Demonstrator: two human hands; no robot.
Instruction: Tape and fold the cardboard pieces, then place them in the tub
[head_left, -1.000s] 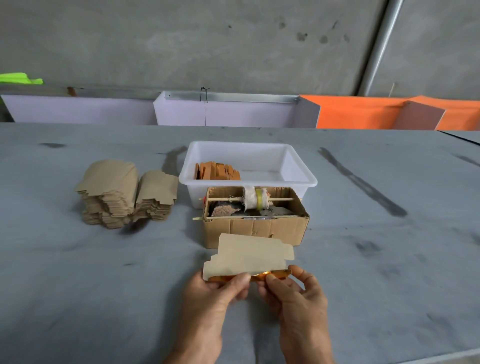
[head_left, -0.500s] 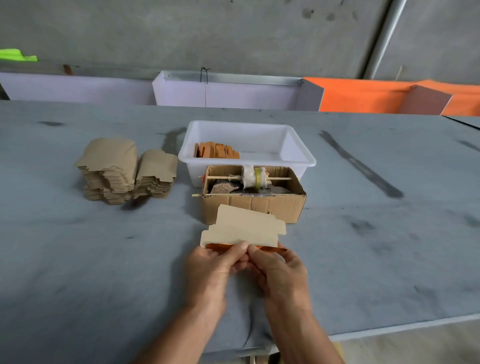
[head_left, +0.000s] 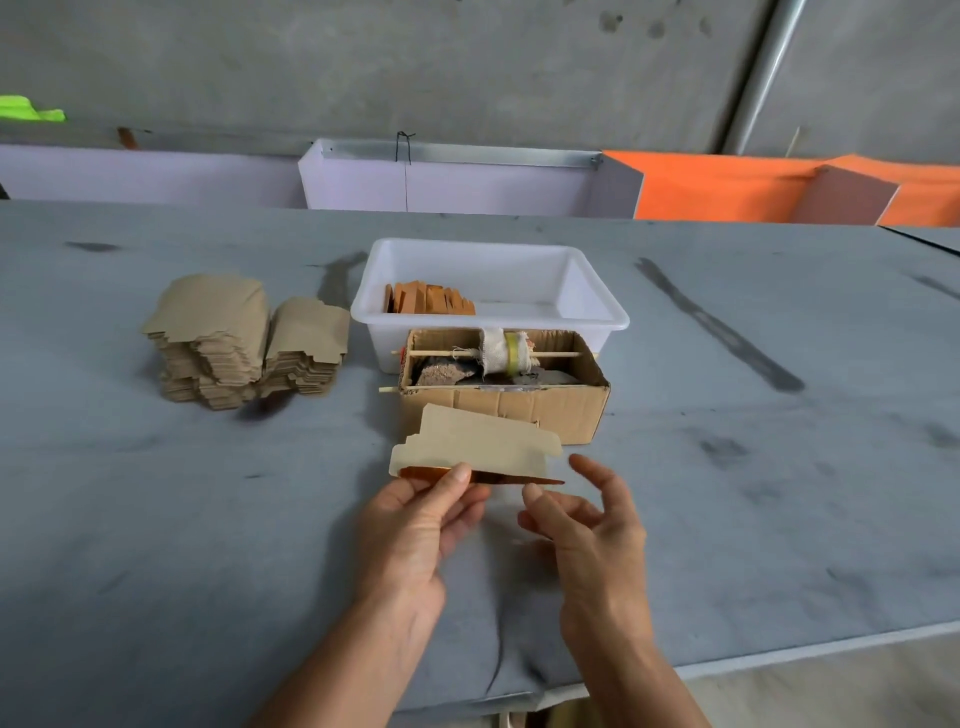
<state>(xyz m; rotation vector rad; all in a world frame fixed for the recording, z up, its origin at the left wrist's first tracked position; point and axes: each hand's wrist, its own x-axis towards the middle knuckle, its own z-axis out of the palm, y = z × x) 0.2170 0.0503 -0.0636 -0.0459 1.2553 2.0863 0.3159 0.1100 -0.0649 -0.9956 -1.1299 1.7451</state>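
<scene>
Cardboard piece (head_left: 480, 442), lower edge hidden behind left hand (head_left: 415, 525) pinching it.

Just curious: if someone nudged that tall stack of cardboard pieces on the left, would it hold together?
Probably not. The stack of cardboard pieces looks loose and uneven, so the top pieces would likely slide off. The pieces look thin and light.

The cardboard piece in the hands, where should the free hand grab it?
Probably the right end of the bottom edge. The left hand already pinches the cardboard piece at its lower left, by the orange tape, so the flat, thin piece tilts with its right side unsupported. The right hand is open just below it and could come up from below, thumb in front, fingers behind.
</scene>
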